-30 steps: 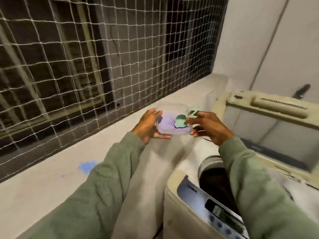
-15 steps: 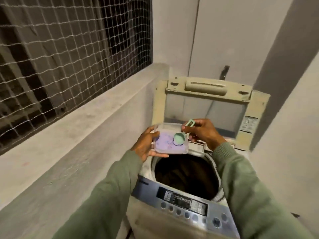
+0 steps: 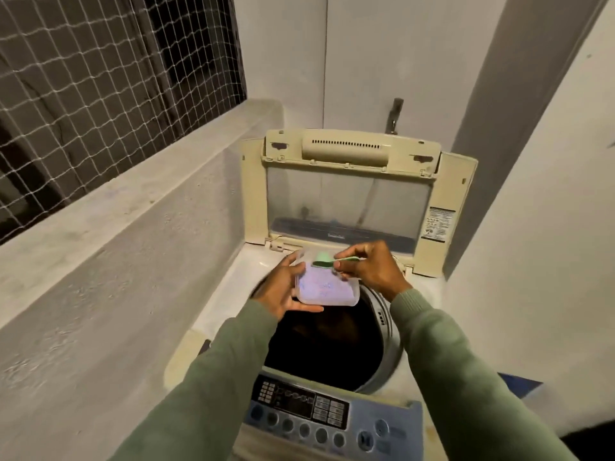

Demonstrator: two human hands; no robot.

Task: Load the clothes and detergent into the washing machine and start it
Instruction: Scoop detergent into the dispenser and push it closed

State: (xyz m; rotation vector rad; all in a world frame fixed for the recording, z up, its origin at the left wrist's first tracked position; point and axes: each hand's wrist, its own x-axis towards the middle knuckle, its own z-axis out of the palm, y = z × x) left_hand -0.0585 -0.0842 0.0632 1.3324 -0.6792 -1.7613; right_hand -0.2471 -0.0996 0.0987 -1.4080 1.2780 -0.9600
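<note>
I am looking down on a cream top-loading washing machine (image 3: 233,287), which is standing in a corner with its windowed lid (image 3: 349,194) raised upright against the back wall and its blue-grey control panel (image 3: 332,414) sitting nearest to me. A grey concrete ledge (image 3: 133,201) is running along the left, white netting (image 3: 100,78) is stretching across the opening above it, and a metal tap (image 3: 396,111) is sticking out of the wall behind the lid. The round drum opening (image 3: 326,347) is lying uncovered below the hands, too dark for me to tell what is in it, and two green sleeves (image 3: 213,377) are crossing its near rim. The left hand (image 3: 283,291) is gripping a clear plastic tub of lilac detergent powder (image 3: 327,287) by its left side, thumb under the near edge, holding it over the back of the drum opening. The right hand (image 3: 369,271) is pinching the handle of a small green plastic scoop (image 3: 324,262) between thumb and fingertips, its bowl sitting at the far end of the tub.
</note>
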